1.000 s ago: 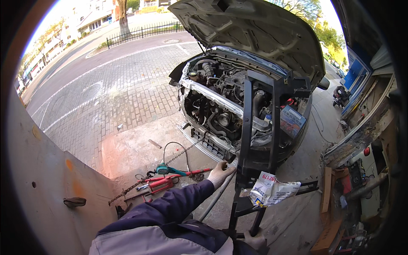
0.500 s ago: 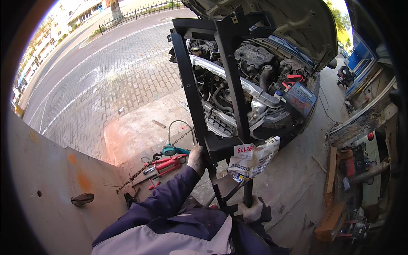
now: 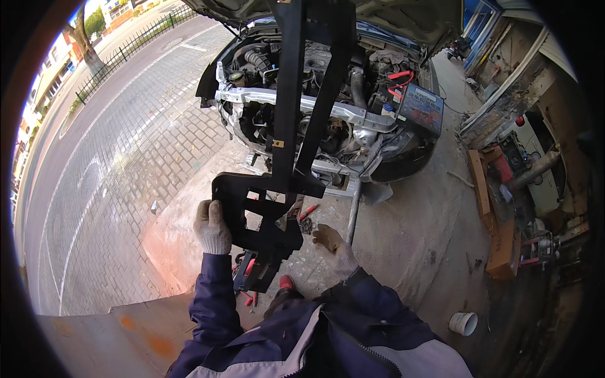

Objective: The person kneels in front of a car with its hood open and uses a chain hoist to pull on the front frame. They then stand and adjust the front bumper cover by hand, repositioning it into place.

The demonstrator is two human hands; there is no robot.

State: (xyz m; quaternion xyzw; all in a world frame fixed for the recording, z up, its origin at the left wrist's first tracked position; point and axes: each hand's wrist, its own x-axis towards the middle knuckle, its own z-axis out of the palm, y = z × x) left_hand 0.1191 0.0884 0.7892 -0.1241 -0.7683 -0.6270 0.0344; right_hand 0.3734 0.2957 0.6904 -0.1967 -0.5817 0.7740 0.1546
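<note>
A long black radiator support frame (image 3: pixel 288 132) stands up in front of me, its far end reaching past the top of the view. My left hand (image 3: pixel 213 230), in a pale knit glove, has its fingers wrapped round the left edge of the frame's wide near end. My right hand (image 3: pixel 335 247), gloved too, is off the frame just to its right, fingers apart and nothing in them. Behind the frame is a car's exposed front, with a silver crossbeam (image 3: pixel 359 115) across its engine bay and the hood (image 3: pixel 413 16) raised.
A battery (image 3: pixel 422 108) with red clamps (image 3: pixel 398 77) sits at the bay's right. Red tools lie on the floor beneath the frame, partly hidden. Cardboard boxes (image 3: pixel 504 249) and a white bucket (image 3: pixel 464 323) are on the right. A rust-spotted panel (image 3: pixel 113 334) stands at lower left.
The frame has turned round, and its paper wrapping is out of sight. My right hand has let go of the bar. My left hand now grips the wide end's edge. The view has shifted.
</note>
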